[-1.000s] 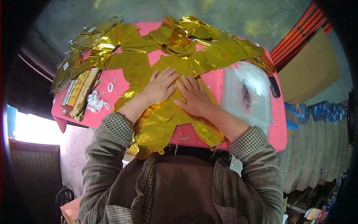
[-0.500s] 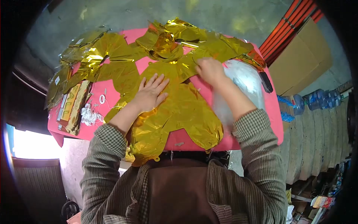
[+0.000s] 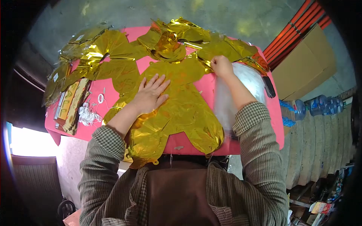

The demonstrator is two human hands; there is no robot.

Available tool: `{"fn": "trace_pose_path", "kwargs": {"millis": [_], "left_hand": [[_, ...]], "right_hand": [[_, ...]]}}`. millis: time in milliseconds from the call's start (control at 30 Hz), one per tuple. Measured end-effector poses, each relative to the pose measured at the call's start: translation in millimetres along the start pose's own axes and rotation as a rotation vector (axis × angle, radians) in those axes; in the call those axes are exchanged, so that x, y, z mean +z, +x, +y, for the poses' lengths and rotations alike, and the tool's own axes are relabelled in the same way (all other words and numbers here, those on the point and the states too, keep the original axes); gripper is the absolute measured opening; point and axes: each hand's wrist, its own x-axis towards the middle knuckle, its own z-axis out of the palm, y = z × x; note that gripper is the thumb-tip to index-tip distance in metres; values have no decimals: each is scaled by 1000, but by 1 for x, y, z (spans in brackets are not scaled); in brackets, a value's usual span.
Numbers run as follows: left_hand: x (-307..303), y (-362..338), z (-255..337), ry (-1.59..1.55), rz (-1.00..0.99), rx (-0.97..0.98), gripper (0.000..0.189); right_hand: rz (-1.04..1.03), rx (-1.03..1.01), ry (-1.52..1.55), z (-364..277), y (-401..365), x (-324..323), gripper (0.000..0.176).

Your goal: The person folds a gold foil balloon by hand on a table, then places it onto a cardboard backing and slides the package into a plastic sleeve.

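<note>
A flat, gold foil balloon point(image 3: 177, 103) with rounded lobes lies on the pink table in front of me, its two lower lobes reaching the near edge. My left hand point(image 3: 150, 94) rests flat on its left part, fingers spread. Just beyond its upper right lobe, my right hand point(image 3: 221, 66) is closed, with the fingertips against crumpled gold foil. What those fingers pinch, if anything, is hidden. More gold foil balloons point(image 3: 120, 47) lie overlapped along the far side and left of the table.
A clear plastic bag point(image 3: 243, 88) lies under my right forearm, with a black object point(image 3: 268, 86) beside it. White string point(image 3: 88, 113) and a box point(image 3: 68, 105) are at the left on the pink tablecloth point(image 3: 260, 139). Beyond stand a cardboard box point(image 3: 305, 62) and orange poles point(image 3: 292, 30).
My right hand has moved right, away from the balloon's middle. The upper right lobe now shows flatter and rounder. My left hand has stayed in place on the foil.
</note>
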Motion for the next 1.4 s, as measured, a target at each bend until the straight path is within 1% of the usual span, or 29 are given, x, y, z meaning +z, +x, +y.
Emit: {"fn": "trace_pose_path", "kwargs": {"millis": [33,67,100,133,200,300,533,633,700,800,933,1033,1100,1233,1300,1400], "left_hand": [[1,0,0,-6,-1,-4,56],[1,1,-1,-2,1,-3,56],[2,1,-1,4,1,-1,56],[2,0,-1,-1,-2,-4,56],[2,1,-1,7,5,1,56],[1,0,0,0,13,4,56],[3,0,-1,13,28,7,56],[1,0,0,8,9,-1,56],[2,1,-1,22,15,4,56],[0,0,1,16,-2,-7,56],[-2,0,1,12,-22,-11,57],[0,1,-1,6,-29,-10,57],[-1,1,-2,-9,-45,-2,58],[1,3,-7,-42,-43,6,59],[-1,3,-8,-93,-49,11,60],[-21,-3,-1,-9,-24,47,63]], "right_hand": [[-6,-3,-3,4,3,-1,14],[-6,-28,85,8,5,-2,10],[-6,-51,174,11,7,-2,11],[-12,-51,173,13,8,-2,11],[-97,96,366,17,12,-3,19],[-99,47,369,25,15,-2,19],[-52,17,357,26,12,2,19],[-20,13,360,23,8,-1,16],[80,-85,175,20,6,-4,12],[41,-54,191,21,5,-5,8],[2,-7,219,14,1,-6,10],[-30,4,167,13,-1,-5,12],[35,-62,160,16,-1,-2,20],[50,-87,185,18,-1,-1,20],[3,-31,197,16,-2,-4,15],[-33,-7,178,14,0,-5,15]]}}
